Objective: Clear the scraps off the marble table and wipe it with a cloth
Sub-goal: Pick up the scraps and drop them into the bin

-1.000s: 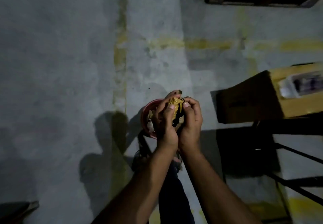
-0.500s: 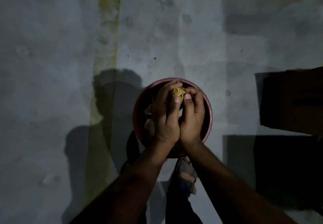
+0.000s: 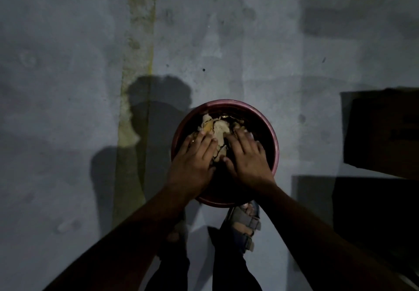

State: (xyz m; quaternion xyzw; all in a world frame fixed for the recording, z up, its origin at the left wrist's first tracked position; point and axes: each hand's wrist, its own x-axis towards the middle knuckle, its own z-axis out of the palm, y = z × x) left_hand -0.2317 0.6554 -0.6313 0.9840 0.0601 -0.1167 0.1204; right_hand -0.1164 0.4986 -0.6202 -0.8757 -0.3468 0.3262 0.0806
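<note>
A round red bin (image 3: 275,141) stands on the grey concrete floor (image 3: 68,63), seen from straight above, and pale yellowish scraps (image 3: 217,127) lie inside it, heaped toward its far side. Both hands are down inside the rim. The left hand (image 3: 195,156) lies flat with its fingers straight and spread, the fingertips pressing on the scraps; the right hand (image 3: 247,154) lies just beside it, fingers likewise straight and laid on the heap, grasping nothing. The near rim of the bin is just in front of a foot in a grey strapped sandal (image 3: 243,225). To the right, well apart from the bin, a dark box-like shape (image 3: 383,131) fills the edge of the view, its detail lost in shadow. To the left and far side the floor lies open, crossed by a faded yellow stripe (image 3: 138,52) running near to far. The marble table cannot be made out.
</note>
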